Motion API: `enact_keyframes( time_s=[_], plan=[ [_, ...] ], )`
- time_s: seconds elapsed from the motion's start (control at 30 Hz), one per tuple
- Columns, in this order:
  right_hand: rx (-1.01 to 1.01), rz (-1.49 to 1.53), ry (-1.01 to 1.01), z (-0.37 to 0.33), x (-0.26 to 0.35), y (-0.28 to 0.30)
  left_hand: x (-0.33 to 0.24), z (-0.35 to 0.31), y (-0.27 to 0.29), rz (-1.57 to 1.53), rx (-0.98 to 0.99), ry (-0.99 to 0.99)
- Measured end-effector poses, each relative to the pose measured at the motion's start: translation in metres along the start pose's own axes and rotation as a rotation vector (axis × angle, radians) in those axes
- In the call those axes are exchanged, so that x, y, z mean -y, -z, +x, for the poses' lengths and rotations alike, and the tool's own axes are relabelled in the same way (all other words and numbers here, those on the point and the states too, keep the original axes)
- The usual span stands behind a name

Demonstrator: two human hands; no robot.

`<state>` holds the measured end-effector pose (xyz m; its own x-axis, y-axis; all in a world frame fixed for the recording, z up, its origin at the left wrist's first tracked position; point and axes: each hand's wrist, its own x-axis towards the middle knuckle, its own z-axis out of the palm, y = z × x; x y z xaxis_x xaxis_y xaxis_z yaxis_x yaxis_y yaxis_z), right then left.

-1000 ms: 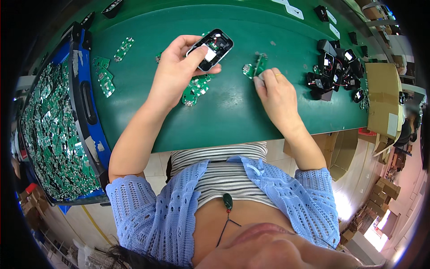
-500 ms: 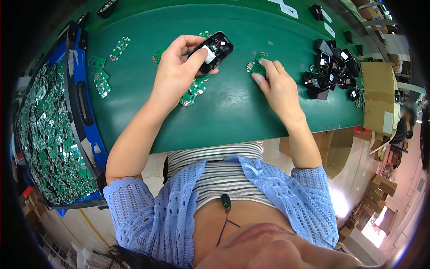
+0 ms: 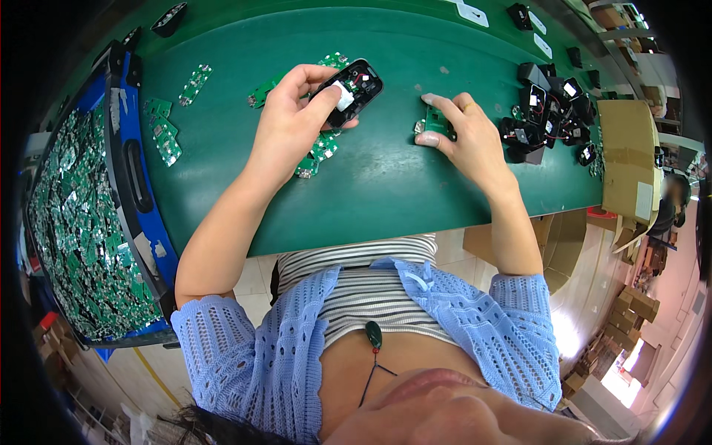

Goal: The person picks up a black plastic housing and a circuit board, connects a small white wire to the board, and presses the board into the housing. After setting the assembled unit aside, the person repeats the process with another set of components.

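My left hand [image 3: 291,115] is closed round a small black plastic housing [image 3: 371,90], its open side facing up. A white block [image 3: 344,97] sits inside under my thumb, with red wires and a small white connector beside it. To the right, my right hand [image 3: 477,139] has its thumb and fingers at opposite edges of a green circuit board [image 3: 437,121], gripping it at the table surface. My fingers cover part of that board. Several more circuit boards [image 3: 323,148] lie loose beneath and around my left hand.
A blue-framed bin [image 3: 141,185] heaped with circuit boards stands at the left. Several black housings with wires [image 3: 545,119] are piled at the right of the green table [image 3: 371,200], beside a cardboard box [image 3: 627,156]. More boards [image 3: 165,133] lie near the bin.
My right hand has shifted slightly right and spread its thumb and fingers across the circuit board, which has turned and moved a little. My left hand still holds the housing, nearly unmoved.
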<state>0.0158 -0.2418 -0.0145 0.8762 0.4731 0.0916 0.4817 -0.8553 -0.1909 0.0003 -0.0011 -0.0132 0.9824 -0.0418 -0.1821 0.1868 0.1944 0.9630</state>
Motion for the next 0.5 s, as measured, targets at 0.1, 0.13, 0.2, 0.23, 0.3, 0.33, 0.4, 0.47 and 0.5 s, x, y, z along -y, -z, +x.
enact_keyframes(
  time_s=[0.1,0.13,0.2,0.23,0.3,0.33,0.4,0.47,0.5],
  plan=[
    [0.038,0.092,-0.04,-0.006,0.006,0.005,0.001,0.0,0.0,0.001,-0.002,0.0],
    [-0.062,0.077,-0.011,-0.008,0.006,0.002,0.002,0.001,-0.001,0.001,-0.001,-0.003],
    [-0.161,0.058,0.012,-0.013,0.007,-0.002,0.002,0.001,-0.001,-0.01,0.002,-0.005],
    [-0.156,0.054,0.01,-0.016,0.007,-0.003,0.001,0.002,-0.001,-0.02,0.001,-0.008],
    [-0.15,0.053,0.009,-0.018,0.007,-0.003,0.003,0.003,-0.002,-0.031,0.001,-0.013],
    [-0.175,0.035,0.04,-0.017,0.007,-0.002,0.004,0.003,-0.003,-0.042,0.0,-0.02],
    [-0.2,0.02,0.072,-0.016,0.004,-0.001,0.005,0.002,-0.002,-0.024,0.007,0.007],
    [-0.163,0.04,0.055,-0.015,-0.003,0.001,0.006,0.001,-0.001,-0.006,0.009,0.032],
    [-0.163,0.042,0.06,-0.013,-0.002,0.004,0.005,0.0,-0.002,-0.017,0.013,0.047]
  ],
)
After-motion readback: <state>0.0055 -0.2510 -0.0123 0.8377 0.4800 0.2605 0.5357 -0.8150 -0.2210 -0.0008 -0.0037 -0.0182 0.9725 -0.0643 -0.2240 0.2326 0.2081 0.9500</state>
